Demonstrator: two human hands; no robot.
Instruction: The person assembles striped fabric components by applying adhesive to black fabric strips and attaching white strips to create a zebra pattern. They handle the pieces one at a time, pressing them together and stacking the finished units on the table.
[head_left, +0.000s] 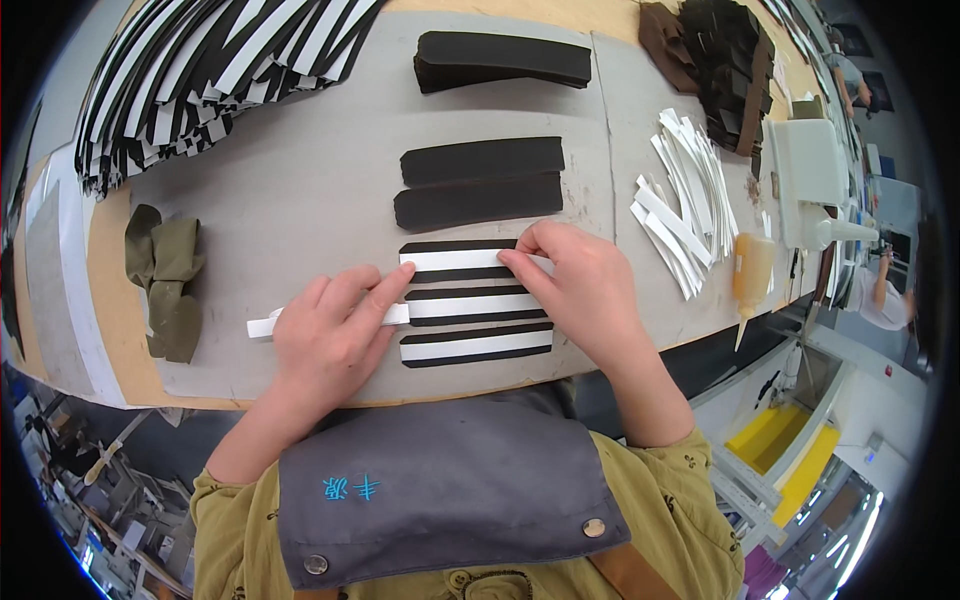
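Observation:
My right hand point(575, 285) pinches the right end of a white strip point(455, 260) that lies lengthwise along a black strip point(430, 246). The left index fingertip presses that white strip's other end. Under the curled fingers of my left hand point(335, 330) are spare white strips point(262, 328), sticking out on both sides. Just nearer to me lie two black strips with white strips point(475, 308) along their middles. Beyond my hands are two plain black strips point(480, 200), side by side, and farther off a stack of black strips point(500, 62).
Black-and-white strips point(220, 70) are heaped at the far left, above a folded olive piece point(172, 285). Loose white strips point(690, 200) lie to the right, beside a yellowish squeeze bottle point(752, 275) with its nozzle toward me. Dark brown pieces point(725, 70) sit behind them.

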